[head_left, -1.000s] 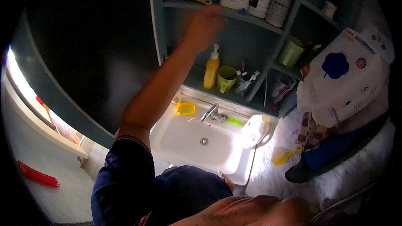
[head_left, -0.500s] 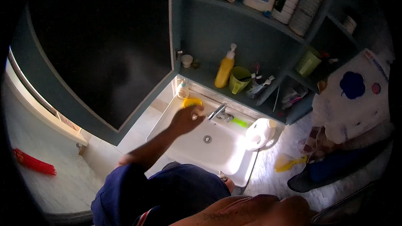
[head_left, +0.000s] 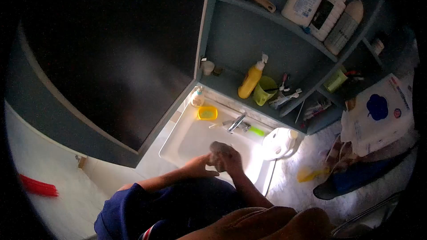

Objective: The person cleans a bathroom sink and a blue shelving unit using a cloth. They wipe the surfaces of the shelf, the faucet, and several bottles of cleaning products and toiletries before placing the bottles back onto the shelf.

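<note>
Above the white sink [head_left: 178, 146], my left hand [head_left: 199, 165] and my right hand [head_left: 233, 159] are pressed together. A grey-brown shape [head_left: 219, 151] shows at their meeting point, too dim to name; my right hand's fingers curl around it. My left hand is closed against it from the left, its thumb low and its other fingers partly hidden. Behind the hands stands the metal faucet [head_left: 235, 123]. A yellow soap dish [head_left: 207, 113] sits on the sink's back left corner, beside a small white pump bottle [head_left: 197, 98].
A white jug [head_left: 278, 144] stands at the sink's right edge, near a bright green item [head_left: 256, 131]. Open shelves hold a yellow pump bottle [head_left: 250, 82], a green cup [head_left: 263, 92] and several white bottles [head_left: 306, 0]. A dark cabinet door [head_left: 167, 111] stands open at left.
My left hand has moved from beside the soap dish and faucet down to my right hand. My right hand has risen from the sink's front edge over the basin. The view has shifted slightly.
</note>
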The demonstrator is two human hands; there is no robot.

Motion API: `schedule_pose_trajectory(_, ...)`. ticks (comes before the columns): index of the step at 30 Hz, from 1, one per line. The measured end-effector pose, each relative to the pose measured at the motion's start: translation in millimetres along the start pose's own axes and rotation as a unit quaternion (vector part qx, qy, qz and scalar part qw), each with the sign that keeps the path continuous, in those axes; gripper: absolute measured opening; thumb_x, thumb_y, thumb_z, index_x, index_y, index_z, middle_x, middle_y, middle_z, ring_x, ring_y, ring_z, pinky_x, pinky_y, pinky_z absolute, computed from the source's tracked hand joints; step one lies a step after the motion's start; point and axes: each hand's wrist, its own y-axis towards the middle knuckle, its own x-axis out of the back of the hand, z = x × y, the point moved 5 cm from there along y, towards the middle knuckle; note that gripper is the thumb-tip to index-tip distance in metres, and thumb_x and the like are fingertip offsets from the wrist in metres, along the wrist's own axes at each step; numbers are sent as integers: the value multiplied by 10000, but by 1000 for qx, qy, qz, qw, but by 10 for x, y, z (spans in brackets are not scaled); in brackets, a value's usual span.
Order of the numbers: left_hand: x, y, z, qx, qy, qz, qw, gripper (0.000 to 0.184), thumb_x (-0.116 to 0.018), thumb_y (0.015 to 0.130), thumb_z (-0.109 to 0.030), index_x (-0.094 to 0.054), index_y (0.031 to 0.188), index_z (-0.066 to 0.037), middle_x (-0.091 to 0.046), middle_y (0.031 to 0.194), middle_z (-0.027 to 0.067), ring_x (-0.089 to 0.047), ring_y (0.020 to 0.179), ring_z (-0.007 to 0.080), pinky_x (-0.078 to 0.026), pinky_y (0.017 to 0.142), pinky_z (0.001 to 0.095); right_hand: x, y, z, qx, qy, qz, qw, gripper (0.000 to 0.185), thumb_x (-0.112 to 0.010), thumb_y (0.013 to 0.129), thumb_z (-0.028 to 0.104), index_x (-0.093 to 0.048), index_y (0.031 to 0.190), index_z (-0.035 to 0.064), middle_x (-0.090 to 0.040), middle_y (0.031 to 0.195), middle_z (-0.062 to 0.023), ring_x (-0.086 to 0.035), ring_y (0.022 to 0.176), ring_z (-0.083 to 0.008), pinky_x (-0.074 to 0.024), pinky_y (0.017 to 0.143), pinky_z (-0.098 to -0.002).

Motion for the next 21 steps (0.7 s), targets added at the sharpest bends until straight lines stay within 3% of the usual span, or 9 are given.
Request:
schedule_pose_trajectory(1, 83, -43, 35, 37, -4, 5, 999, 544, -757, 771, -311, -533, 1175, -23, -644, 1088, 163, -614, 1022, 293, -489, 892, 377, -175, 85, -23, -53, -84, 33, 995, 253, -531, 930, 146, -631, 1129, 26, -675, 1007, -77, -639, 878, -169, -518, 775, -311)
schedule_pose_trajectory(3, 221, -121, 70, 110, -11, 21, 994, 442, -763, 763, -293, -596, 1071, -22, -669, 1013, 132, -627, 976, 262, -494, 865, 360, -473, 161, 180, 80, -58, 75, 992, 377, -646, 891, 263, -595, 1202, 57, -629, 1121, -139, -586, 1062, -207, -451, 930, -325)
schedule_pose_trajectory(5, 295, -321, 348, 98, -165, -113, 975, 351, -753, 761, -250, -651, 1009, -22, -686, 950, 98, -640, 913, 201, -500, 825, 339, -603, 152, 20, 27, -12, 173, 984, 460, -650, 870, 344, -587, 1206, 36, -611, 1174, -188, -560, 1149, -309, -419, 997, -385)
schedule_pose_trajectory(7, 511, -430, 670, 138, -157, -119, 971, 359, -745, 763, -240, -661, 1035, -22, -692, 937, 94, -648, 892, 183, -505, 813, 337, -407, 222, 380, 148, -307, 53, 939, 509, -689, 848, 326, -553, 1254, 52, -575, 1257, -180, -525, 1207, -304, -396, 1035, -394)
schedule_pose_trajectory(9, 575, -461, 881, 204, -120, -93, 967, 381, -751, 751, -261, -683, 1039, -21, -701, 948, 101, -660, 876, 178, -512, 798, 338, -46, 439, 1111, 81, -288, 39, 953, 557, -659, 859, 353, -512, 1300, 47, -548, 1291, -200, -528, 1193, -352, -401, 1037, -434)
schedule_pose_trajectory(14, 609, -503, 968, 233, -133, -109, 957, 398, -777, 720, -292, -701, 983, -3, -706, 915, 100, -668, 849, 182, -517, 791, 341, 936, 1184, 2702, 198, -381, -304, 850, 410, -689, 859, 217, -584, 1237, 98, -632, 1152, -168, -634, 1032, -260, -518, 854, -388)
schedule_pose_trajectory(16, 566, -474, 1170, 233, -181, -125, 947, 411, -784, 713, -298, -701, 985, 0, -706, 908, 104, -670, 837, 185, -517, 789, 337, 968, 1357, 3491, 351, -420, -322, 773, 402, -669, 877, 214, -580, 1253, 100, -623, 1175, -171, -640, 1017, -270, -526, 829, -367)
schedule_pose_trajectory(18, 589, -482, 1180, 237, -191, -132, 943, 419, -787, 709, -309, -704, 981, -1, -706, 897, 105, -671, 824, 187, -519, 780, 335, 1107, 1757, 3852, 257, -441, -326, 796, 406, -649, 888, 242, -580, 1262, 100, -642, 1135, -180, -646, 987, -302, -518, 845, -393)
schedule_pose_trajectory(21, 662, -476, 1134, 245, -144, -131, 950, 420, -787, 712, -328, -708, 972, -7, -705, 880, 98, -669, 803, 183, -523, 753, 335, 1168, 2193, 4101, 442, -473, -331, 687, 429, -613, 865, 370, -650, 1076, -2, -646, 1056, -238, -630, 976, -396, -500, 856, -476)
